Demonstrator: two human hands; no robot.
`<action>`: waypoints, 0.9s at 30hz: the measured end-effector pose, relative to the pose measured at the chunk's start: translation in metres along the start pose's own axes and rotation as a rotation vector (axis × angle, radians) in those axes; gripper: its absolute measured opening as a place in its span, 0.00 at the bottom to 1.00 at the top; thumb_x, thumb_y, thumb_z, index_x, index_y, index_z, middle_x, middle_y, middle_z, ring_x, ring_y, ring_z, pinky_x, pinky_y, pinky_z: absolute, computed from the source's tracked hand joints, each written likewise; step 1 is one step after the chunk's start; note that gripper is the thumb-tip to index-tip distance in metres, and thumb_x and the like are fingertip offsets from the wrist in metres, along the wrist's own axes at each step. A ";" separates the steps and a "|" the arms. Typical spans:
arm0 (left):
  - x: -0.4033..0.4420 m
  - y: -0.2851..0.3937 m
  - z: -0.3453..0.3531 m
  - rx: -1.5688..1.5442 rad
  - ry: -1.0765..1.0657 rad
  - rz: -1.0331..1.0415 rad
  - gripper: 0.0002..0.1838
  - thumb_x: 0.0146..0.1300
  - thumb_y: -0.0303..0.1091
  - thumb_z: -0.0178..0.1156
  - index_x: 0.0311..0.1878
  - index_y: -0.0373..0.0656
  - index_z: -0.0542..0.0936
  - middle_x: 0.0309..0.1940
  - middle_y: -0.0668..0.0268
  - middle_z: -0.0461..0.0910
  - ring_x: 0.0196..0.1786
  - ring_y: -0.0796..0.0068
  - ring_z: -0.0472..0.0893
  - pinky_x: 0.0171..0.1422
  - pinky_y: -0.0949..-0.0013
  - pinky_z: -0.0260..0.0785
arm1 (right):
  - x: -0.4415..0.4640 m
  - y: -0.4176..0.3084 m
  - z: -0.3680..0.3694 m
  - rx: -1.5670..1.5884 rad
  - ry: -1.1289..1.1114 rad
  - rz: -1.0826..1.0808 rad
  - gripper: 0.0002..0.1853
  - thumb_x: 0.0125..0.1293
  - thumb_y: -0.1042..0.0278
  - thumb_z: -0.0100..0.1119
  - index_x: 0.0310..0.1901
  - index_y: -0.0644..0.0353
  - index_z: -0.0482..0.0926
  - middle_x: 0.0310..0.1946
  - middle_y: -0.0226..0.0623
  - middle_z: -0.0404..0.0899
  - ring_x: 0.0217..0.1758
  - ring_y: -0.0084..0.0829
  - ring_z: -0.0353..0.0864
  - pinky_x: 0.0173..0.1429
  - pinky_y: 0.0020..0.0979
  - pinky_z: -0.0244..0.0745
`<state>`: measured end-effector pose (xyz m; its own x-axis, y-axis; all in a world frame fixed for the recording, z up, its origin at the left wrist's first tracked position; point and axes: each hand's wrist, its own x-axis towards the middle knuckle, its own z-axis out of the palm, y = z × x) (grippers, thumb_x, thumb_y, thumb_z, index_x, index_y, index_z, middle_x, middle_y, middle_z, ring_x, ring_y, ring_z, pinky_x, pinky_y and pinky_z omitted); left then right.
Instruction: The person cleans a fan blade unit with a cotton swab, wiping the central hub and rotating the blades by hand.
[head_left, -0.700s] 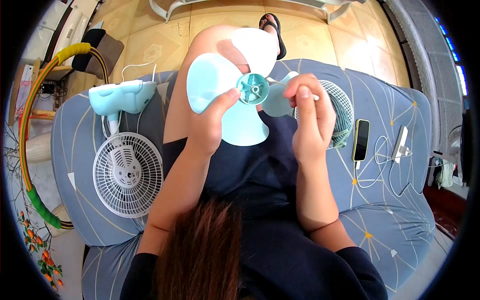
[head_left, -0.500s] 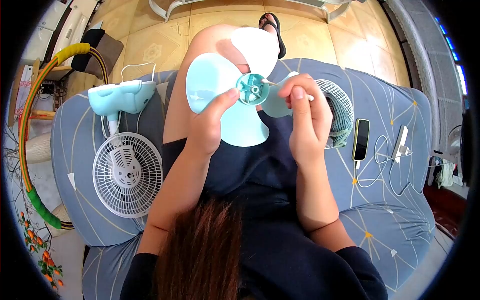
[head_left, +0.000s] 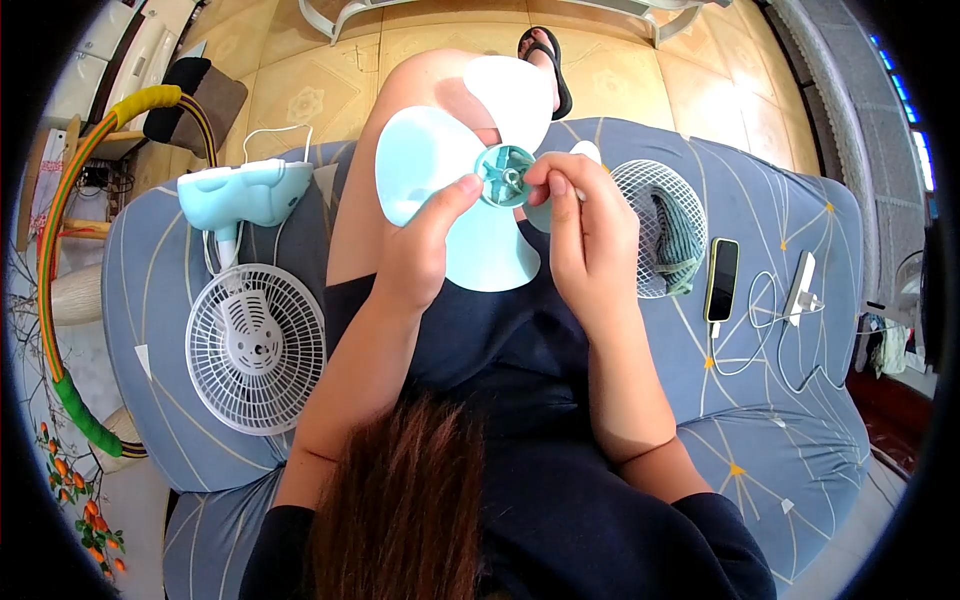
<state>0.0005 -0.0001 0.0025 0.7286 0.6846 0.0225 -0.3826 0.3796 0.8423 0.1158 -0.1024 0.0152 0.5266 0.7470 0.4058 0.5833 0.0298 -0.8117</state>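
Note:
Over my lap is a pale blue fan blade point(head_left: 490, 250) with its hollow hub point(head_left: 497, 182) facing up. My left hand point(head_left: 425, 235) grips it, thumb on the hub's rim and fingers out of sight underneath. In my right hand point(head_left: 592, 225), thumb and forefinger are pinched on a cotton swab point(head_left: 582, 192). Only a bit of its white end shows past my knuckles. Those fingertips are at the right side of the hub, hiding the swab's other tip.
On the sofa to my left are the blue fan base point(head_left: 245, 195) and its attached round white grille point(head_left: 255, 385). To my right lie another white grille point(head_left: 635, 185) with a dark striped cloth point(head_left: 675, 245), a charging phone point(head_left: 722, 280) and a power strip point(head_left: 800, 285).
My right hand has moved left, closer to the hub, and covers most of the cotton swab. More of the right grille shows. The fan blade has shifted slightly right.

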 end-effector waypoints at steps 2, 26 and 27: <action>0.001 0.000 0.000 -0.034 -0.033 0.018 0.23 0.65 0.25 0.53 0.64 0.32 0.71 0.57 0.52 0.80 0.58 0.64 0.81 0.64 0.62 0.73 | -0.001 0.001 0.002 0.161 0.026 0.030 0.06 0.71 0.78 0.51 0.43 0.65 0.78 0.32 0.38 0.79 0.33 0.33 0.78 0.41 0.31 0.73; -0.001 0.001 0.002 0.050 0.013 -0.030 0.22 0.70 0.28 0.47 0.65 0.28 0.68 0.57 0.48 0.79 0.59 0.59 0.81 0.59 0.61 0.79 | 0.000 -0.004 -0.008 0.525 0.078 0.164 0.11 0.78 0.71 0.45 0.44 0.66 0.78 0.35 0.32 0.77 0.39 0.19 0.74 0.46 0.22 0.70; 0.000 -0.003 0.001 -0.006 0.020 -0.030 0.22 0.70 0.28 0.47 0.64 0.28 0.68 0.57 0.48 0.79 0.60 0.59 0.81 0.60 0.60 0.78 | 0.001 -0.004 -0.010 0.576 0.078 0.180 0.12 0.78 0.69 0.45 0.43 0.66 0.78 0.35 0.31 0.77 0.38 0.19 0.73 0.46 0.21 0.69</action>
<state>0.0022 -0.0015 0.0007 0.7284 0.6850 -0.0131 -0.3642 0.4033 0.8395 0.1203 -0.1086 0.0233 0.6425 0.7232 0.2532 0.0643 0.2784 -0.9583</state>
